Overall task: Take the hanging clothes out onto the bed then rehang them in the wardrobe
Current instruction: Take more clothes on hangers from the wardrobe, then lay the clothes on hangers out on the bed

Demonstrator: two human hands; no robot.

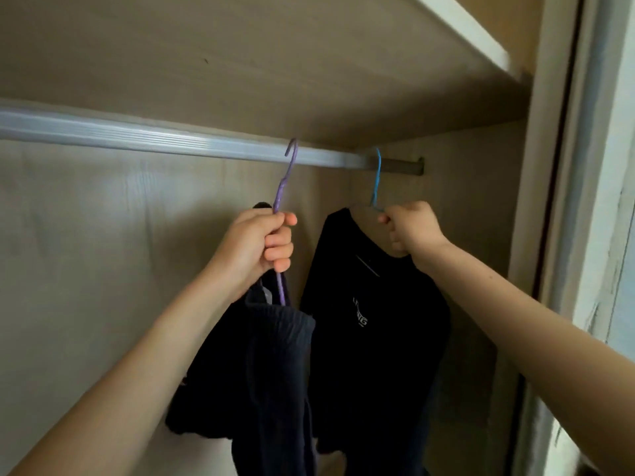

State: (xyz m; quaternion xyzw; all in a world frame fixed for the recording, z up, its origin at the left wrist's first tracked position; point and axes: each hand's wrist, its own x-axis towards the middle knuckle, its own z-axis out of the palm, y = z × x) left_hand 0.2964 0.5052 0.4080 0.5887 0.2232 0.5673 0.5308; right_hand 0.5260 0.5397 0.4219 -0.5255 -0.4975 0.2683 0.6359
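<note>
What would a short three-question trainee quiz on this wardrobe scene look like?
1. True or false: the purple hanger is hooked on the rail.
2. Which hand grips the blue hanger: A) left hand, B) right hand, C) neither?
3. What colour is the lettered T-shirt on the blue hanger?

Key:
1. True, the hook sits over the rail.
2. B.
3. Black.
</note>
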